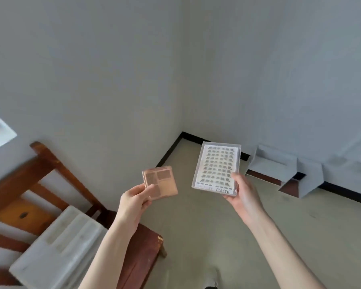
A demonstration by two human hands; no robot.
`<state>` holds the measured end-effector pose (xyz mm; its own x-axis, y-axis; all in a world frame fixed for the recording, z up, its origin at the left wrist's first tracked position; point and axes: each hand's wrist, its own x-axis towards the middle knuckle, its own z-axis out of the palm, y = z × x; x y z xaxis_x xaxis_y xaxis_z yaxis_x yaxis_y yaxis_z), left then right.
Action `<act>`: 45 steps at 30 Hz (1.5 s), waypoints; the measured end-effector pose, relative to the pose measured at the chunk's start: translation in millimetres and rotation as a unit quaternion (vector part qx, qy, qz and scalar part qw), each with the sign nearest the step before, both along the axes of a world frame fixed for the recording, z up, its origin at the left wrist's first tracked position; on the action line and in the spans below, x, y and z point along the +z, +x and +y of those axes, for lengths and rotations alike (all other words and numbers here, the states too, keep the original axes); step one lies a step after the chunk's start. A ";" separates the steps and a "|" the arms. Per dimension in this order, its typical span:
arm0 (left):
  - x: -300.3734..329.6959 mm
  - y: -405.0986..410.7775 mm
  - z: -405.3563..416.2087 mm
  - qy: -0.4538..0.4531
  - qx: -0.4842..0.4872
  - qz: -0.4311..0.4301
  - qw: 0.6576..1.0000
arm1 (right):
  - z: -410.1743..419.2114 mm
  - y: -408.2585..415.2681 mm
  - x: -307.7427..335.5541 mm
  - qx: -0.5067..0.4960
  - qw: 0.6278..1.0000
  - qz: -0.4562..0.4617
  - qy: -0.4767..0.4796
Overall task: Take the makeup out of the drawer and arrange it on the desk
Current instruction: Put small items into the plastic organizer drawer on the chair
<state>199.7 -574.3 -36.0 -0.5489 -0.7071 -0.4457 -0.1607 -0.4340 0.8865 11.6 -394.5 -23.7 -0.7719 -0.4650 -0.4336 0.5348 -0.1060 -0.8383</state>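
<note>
Left hand (134,200) pinching pink palette (160,182), right hand (243,190) gripping clear lash case (217,167), hands apart

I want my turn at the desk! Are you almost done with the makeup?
Partway. Two items are out: the left hand holds a square pink palette, the right hand a clear box of false lashes. Neither is set down yet; no desk is in view.
</note>
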 end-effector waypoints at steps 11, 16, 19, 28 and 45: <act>11.6 -231.2 215.3 0.006 -0.235 0.017 0.972 | 287.2 -92.5 2.3 -0.262 0.965 0.022 0.013; 15.3 -325.2 369.1 0.021 -0.373 0.045 0.927 | 432.3 -116.0 7.1 -0.372 0.927 0.032 0.031; 16.0 -360.3 453.4 0.042 -0.444 0.048 0.894 | 511.0 -117.0 11.0 -0.434 0.899 0.032 0.048; 3.7 -443.4 661.6 0.069 -0.587 0.003 0.807 | 679.1 -98.0 -6.4 -0.610 0.792 -0.005 0.037; -0.4 -593.5 1021.0 0.078 -0.753 -0.047 0.651 | 944.7 -179.7 -24.4 -0.792 0.609 -0.030 -0.023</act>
